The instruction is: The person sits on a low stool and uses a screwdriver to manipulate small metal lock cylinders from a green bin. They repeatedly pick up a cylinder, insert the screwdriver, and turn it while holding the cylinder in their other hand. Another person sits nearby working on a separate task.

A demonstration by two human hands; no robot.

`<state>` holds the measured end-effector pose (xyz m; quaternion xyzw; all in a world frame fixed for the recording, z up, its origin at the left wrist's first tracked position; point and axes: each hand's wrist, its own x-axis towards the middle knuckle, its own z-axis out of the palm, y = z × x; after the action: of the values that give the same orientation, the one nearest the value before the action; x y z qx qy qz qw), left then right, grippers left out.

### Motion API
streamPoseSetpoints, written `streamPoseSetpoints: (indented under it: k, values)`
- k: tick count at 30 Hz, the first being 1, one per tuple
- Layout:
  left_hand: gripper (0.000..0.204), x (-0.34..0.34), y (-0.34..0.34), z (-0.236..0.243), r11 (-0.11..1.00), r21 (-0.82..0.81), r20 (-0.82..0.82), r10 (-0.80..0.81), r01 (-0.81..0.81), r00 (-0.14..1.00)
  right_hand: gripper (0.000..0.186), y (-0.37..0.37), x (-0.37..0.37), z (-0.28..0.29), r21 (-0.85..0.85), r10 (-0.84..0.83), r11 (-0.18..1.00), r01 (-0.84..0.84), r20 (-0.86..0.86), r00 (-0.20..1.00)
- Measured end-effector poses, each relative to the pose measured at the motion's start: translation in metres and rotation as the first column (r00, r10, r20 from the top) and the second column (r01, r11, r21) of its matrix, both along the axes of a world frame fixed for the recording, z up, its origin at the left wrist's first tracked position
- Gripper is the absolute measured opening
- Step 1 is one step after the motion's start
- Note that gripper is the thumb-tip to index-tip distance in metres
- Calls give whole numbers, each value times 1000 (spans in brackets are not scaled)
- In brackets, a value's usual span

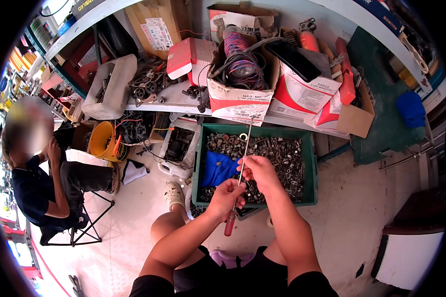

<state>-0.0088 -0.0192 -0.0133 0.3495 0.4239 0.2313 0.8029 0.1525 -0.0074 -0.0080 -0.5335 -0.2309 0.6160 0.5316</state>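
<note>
I hold a long, thin screwdriver (247,143) over the green bin, its shaft slanting away from me. Its translucent red handle (229,225) points back toward my lap. My left hand (225,197) is closed round the lower shaft, close to the handle. Farther up, my right hand (259,172) pinches the shaft between the fingers. Below both hands, the green bin (309,190) is filled with loose nuts, bolts and washers (282,163). A crumpled blue cloth (217,168) lies on the hardware at the bin's left. Whether anything small sits on the screwdriver's tip is hard to make out.
Behind the bin, a shelf carries a box of cables (243,96), a black phone (293,60) and a pale plastic jug (111,86). A yellow bucket (102,141) stands left on the floor. Another person (39,183) sits at far left. Green sheeting (376,114) is at right.
</note>
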Motion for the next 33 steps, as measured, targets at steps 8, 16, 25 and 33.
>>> streamPoseSetpoints:
  k: [8, 16, 25, 33]
  values:
    - [18, 0, 2, 1, 997, -45, -61, 55, -57, 997, 25, 4, -8, -5, -34, -94, 995, 96, 59, 994]
    - [28, -13, 5, 4, 998, -43, 8, -40, 41, 999, 28, -2, -1, 7, 47, 58, 997, -55, -71, 996]
    - [18, -6, 4, 2, 1000, -19, -57, 17, -18, 998, 23, 4, -7, -7, -34, -33, 999, 34, 29, 999]
    - [23, -5, 5, 4, 995, -85, -80, 46, -53, 996, 20, 7, -7, 0, -55, -14, 998, 16, 31, 999]
